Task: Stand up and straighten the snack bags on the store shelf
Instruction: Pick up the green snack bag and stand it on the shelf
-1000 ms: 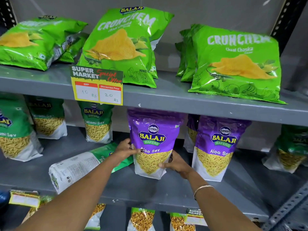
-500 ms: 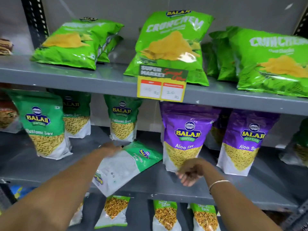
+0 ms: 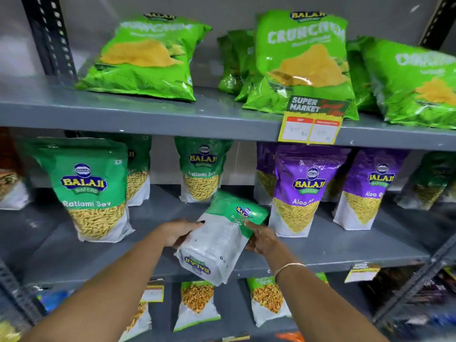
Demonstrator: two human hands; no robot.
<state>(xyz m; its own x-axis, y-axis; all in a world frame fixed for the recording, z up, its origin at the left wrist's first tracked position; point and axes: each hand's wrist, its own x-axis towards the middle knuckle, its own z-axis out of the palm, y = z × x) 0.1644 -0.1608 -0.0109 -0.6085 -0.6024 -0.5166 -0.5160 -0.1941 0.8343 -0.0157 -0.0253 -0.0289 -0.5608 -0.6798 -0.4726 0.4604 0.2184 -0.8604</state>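
Change: fallen bag (image 3: pixel 222 233) now lifted off shelf (image 3: pixel 345 250) | left hand (image 3: pixel 179 232), right hand (image 3: pixel 260 239) clasping it, 9 and 3 o'clock | uprighting pending

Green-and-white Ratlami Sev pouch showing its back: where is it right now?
Head view, centre: the green-and-white foil pouch is on the grey middle shelf's front edge, between left hand and right hand, just left of the purple Aloo Sev pouch.

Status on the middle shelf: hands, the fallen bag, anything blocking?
Left hand and right hand both gripping the fallen green bag. Bag tilted, back side showing, not yet upright. Purple bag stands close on the right; open gap on the left.
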